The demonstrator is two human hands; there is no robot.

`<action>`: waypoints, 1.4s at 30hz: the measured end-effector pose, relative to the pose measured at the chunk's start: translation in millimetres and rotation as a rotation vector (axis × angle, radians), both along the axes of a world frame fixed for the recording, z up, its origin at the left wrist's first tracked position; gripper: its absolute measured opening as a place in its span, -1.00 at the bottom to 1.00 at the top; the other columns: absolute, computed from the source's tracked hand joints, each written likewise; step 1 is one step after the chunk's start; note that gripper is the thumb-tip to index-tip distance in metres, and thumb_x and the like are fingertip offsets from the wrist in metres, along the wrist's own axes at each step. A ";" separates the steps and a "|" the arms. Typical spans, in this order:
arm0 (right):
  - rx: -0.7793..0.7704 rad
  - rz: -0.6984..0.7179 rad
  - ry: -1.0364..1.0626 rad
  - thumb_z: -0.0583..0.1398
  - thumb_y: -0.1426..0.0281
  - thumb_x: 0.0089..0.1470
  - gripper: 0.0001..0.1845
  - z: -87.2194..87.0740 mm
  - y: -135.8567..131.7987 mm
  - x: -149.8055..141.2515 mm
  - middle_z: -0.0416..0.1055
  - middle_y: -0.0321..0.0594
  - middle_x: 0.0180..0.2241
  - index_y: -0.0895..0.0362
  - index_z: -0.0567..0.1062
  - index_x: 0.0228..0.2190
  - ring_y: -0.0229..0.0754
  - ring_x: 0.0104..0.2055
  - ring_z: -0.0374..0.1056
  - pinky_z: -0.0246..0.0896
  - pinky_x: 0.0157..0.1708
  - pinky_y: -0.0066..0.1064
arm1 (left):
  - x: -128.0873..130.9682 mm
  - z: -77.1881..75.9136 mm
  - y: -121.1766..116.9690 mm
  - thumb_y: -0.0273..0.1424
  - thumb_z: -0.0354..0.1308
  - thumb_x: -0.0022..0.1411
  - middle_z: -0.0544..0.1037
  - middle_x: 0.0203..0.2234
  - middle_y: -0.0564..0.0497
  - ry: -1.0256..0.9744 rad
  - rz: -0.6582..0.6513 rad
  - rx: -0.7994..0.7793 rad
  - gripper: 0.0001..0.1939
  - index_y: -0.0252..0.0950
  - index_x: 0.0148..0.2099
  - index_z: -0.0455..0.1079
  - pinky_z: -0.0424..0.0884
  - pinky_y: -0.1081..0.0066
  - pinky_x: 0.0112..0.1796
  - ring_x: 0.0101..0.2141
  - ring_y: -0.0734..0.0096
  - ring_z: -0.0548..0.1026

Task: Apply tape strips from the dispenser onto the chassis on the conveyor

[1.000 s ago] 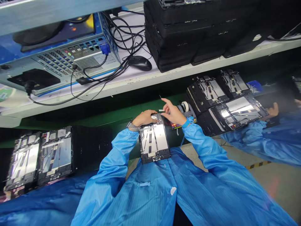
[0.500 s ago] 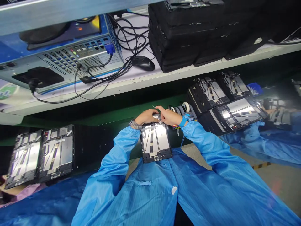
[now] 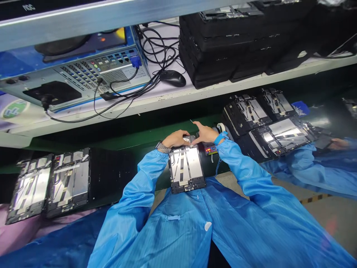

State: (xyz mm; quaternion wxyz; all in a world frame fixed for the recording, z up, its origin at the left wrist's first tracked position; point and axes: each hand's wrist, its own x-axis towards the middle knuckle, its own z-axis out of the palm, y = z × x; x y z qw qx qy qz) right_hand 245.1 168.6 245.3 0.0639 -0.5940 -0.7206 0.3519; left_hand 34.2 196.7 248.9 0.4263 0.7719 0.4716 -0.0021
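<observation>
AOC lettering (image 3: pixel 28 7) above, left grip (image 3: pixel 176 139) holding opened tablet (image 3: pixel 186 169), right grip (image 3: pixel 206 134) wide

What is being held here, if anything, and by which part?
The left hand holds the panel at its far end; the right hand touches there too, but whether it holds anything cannot be told.

Left hand (image 3: pixel 176 139) on open tablet (image 3: pixel 186 165); mouse (image 3: pixel 173 78) on shelf (image 3: pixel 117 116).

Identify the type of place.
Probably an electronics assembly or repair bench: an opened tablet-like device under both hands, stacks of similar units at the right, and a computer tower on the shelf.
</observation>
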 end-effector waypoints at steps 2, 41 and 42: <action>-0.059 -0.063 0.171 0.48 0.02 -0.13 0.28 -16.0 -6.4 9.2 0.47 -0.18 -0.21 0.11 -0.02 0.40 -0.05 -0.23 0.44 0.30 -0.18 -0.27 | -3.8 6.5 0.3 -0.20 0.44 -0.02 0.63 -0.06 -0.04 -0.005 -0.018 0.005 -0.46 -0.19 0.04 0.57 0.47 0.32 -0.07 -0.09 0.12 0.58; 0.240 0.252 0.415 0.11 0.61 0.12 -0.16 -11.0 -32.5 -98.9 0.40 -0.26 -0.27 0.02 0.12 0.39 -0.10 -0.17 0.27 0.10 0.02 -0.22 | -79.7 -66.6 -102.0 -0.29 0.29 0.21 0.48 0.16 -0.16 -0.683 0.793 0.049 -0.49 -0.21 0.18 0.35 0.44 0.20 0.06 0.16 0.15 0.44; 0.237 0.219 0.425 0.12 0.61 0.12 -0.18 -8.4 -35.0 -99.5 0.41 -0.24 -0.26 0.03 0.15 0.37 -0.09 -0.16 0.27 0.10 0.03 -0.20 | -79.5 -67.5 -100.4 -0.30 0.30 0.19 0.48 0.15 -0.16 -0.662 0.796 0.055 -0.49 -0.22 0.18 0.35 0.45 0.20 0.04 0.15 0.16 0.45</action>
